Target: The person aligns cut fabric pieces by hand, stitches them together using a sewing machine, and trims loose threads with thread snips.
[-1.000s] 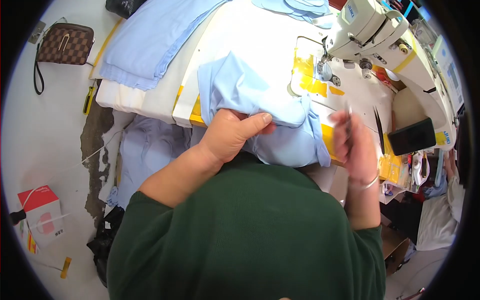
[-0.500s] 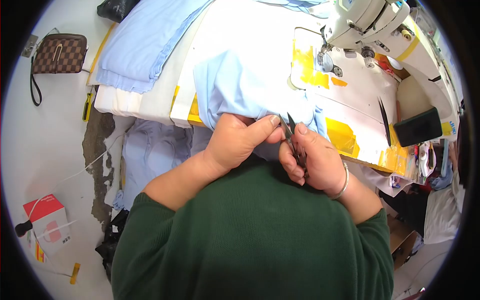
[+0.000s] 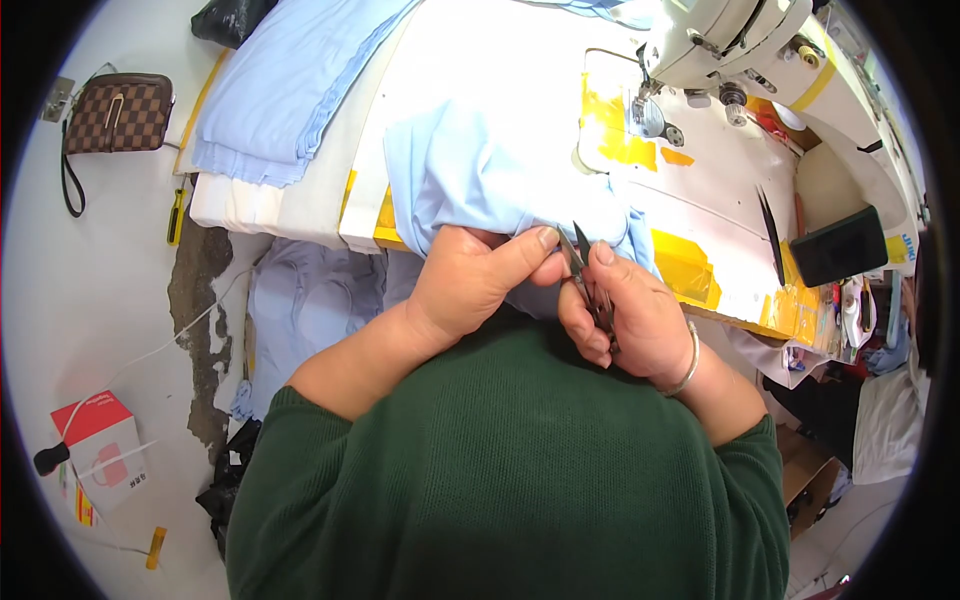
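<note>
Light blue fabric [image 3: 455,175] lies bunched at the front edge of the sewing table [image 3: 480,50]. My left hand [image 3: 470,280] pinches its near edge between thumb and fingers. In my right hand [image 3: 635,310] is a pair of small scissors [image 3: 590,275], blades pointing up and a little apart. The blade tips are right beside my left thumb, at the cloth's edge. Whether they touch a thread there is too small to tell.
A sewing machine [image 3: 740,40] stands at the back right. Tweezers [image 3: 770,235] and a dark flat device [image 3: 838,247] are on the right side. Folded blue cloth [image 3: 290,85] lies at the left, and more fabric [image 3: 310,300] hangs below. A checkered pouch [image 3: 120,112] is farther left.
The view has shifted very slightly. Both hands, the scissors and the fabric keep practically the same positions.
</note>
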Tool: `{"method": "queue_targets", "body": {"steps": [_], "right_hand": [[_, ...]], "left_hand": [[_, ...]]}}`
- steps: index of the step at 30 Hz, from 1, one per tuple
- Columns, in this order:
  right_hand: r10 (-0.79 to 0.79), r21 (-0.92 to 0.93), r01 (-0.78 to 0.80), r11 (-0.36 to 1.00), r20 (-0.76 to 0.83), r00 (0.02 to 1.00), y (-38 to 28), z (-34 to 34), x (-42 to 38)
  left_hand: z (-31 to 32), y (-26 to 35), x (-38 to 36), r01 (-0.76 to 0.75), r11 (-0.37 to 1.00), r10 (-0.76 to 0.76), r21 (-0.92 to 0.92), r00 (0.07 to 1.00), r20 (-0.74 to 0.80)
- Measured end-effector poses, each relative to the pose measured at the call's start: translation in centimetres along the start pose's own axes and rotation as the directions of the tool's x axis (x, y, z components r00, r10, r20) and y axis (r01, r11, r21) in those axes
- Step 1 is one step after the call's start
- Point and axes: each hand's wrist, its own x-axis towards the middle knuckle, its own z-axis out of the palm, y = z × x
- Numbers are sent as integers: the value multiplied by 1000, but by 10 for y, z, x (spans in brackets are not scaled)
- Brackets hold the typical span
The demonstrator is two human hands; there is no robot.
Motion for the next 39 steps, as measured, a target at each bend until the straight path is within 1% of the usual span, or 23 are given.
{"method": "queue_targets", "body": {"steps": [1, 8, 11, 18, 20, 23, 25, 26, 29, 31, 33, 35, 39], "right_hand": [[-1, -7, 1, 1000, -10, 1000, 0, 1, 0], [-11, -6, 11, 1000, -2, 1000, 3, -1, 0], [-12, 17, 12, 1000, 0, 1000, 4, -2, 0], [-17, 39, 18, 999, -4, 1000, 5, -1, 0], [-18, 36, 19, 999, -27, 999, 5, 0, 0], [-14, 29, 15, 999, -21, 1000, 4, 0, -1], [-18, 27, 18, 999, -11, 1000, 5, 0, -1], [-22, 25, 22, 999, -1, 1000, 5, -1, -1], [-6, 49, 6, 999, 1, 1000, 5, 0, -1], [-6, 47, 6, 999, 6, 1000, 5, 1, 0], [-7, 45, 6, 999, 10, 1000, 5, 2, 0], [5, 85, -6, 996, 10, 1000, 3, 3, 0], [11, 85, -12, 996, 5, 1000, 4, 3, 1]], "left_hand": [[-1, -1, 0, -13, 1000, 13, 0, 1000, 27], [-2, -4, -1, -11, 1000, 11, 11, 1000, 27], [0, -3, -1, -13, 1000, 13, 7, 1000, -2], [-1, -3, -2, -13, 1000, 13, -4, 1000, 19], [-2, -3, -2, -11, 1000, 11, 3, 1000, 24], [2, -2, -2, -15, 1000, 15, -6, 1000, 9], [5, -1, -2, -39, 999, 38, -21, 998, -43], [5, -1, -2, -38, 999, 37, -22, 998, -44], [3, -2, -2, -31, 999, 30, -25, 999, -28], [0, -2, -2, -21, 1000, 20, 9, 1000, 14], [1, -3, -2, -26, 1000, 26, 0, 1000, 13], [1, -3, -2, -32, 999, 32, -8, 999, 12], [1, -4, -3, -26, 1000, 26, -4, 1000, 17]]}}
